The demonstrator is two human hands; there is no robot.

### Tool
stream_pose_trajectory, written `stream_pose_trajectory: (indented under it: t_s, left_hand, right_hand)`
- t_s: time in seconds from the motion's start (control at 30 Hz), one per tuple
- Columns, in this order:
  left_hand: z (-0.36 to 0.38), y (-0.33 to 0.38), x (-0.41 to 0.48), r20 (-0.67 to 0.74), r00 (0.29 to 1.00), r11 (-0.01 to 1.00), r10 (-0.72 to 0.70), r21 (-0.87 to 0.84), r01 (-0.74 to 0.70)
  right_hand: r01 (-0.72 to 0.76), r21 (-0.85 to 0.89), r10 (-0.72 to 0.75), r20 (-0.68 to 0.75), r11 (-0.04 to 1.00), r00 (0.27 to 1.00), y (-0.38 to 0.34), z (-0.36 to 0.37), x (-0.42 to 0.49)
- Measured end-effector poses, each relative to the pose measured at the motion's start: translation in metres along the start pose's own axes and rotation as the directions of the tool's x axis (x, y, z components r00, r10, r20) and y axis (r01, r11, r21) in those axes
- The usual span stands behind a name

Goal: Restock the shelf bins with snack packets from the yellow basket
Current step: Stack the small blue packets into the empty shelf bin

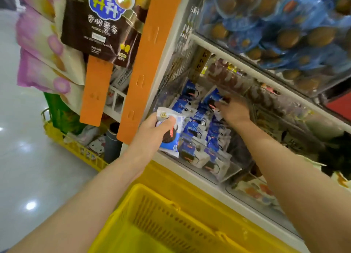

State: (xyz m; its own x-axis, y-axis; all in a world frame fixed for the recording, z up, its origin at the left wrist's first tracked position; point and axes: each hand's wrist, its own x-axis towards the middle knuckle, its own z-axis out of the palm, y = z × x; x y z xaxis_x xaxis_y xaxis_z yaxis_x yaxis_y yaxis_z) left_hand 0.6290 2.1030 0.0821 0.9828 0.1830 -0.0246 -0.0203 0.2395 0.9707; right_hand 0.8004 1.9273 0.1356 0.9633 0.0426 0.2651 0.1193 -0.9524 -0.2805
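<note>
Nearest me sits the yellow basket [117, 228], below the shelf. Above it my left hand [153, 131] grips a blue-and-white snack packet [171, 140], fingers curled round it, at the front corner of the clear shelf bin [224, 169]. Farther in, my right hand [234, 111] reaches over the rows of packets [191, 128] in that bin, fingertips against one at the back; blur hides whether they pinch it.

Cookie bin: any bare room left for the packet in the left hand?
Likely only the dark strip on the right side of the clear bin, between the blue cookie packets and the right forearm. Left and middle rows sit packed to the front wall. The right hand fills the back; the left hand holds its packet at the front-left corner.
</note>
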Motion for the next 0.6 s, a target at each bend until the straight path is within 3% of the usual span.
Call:
stream_pose_trajectory:
  t_s: [0.2,0.43,0.6]
  left_hand:
    - [-0.019,-0.007,0.026,-0.069,0.998,0.998,-0.014,-0.068,0.009]
    - [-0.021,-0.008,0.035,-0.030,0.999,0.991,-0.026,-0.133,0.021]
    - [-0.019,-0.002,0.032,-0.048,0.998,0.991,-0.029,-0.133,0.023]
  right_hand:
    - [-0.030,-0.085,0.024,-0.070,0.996,0.997,0.004,0.033,0.056]
    - [0.089,0.009,-0.089,0.042,0.996,0.995,0.013,0.049,0.078]
    - [0.081,-0.145,-0.087,-0.034,0.986,0.996,0.011,0.050,0.078]
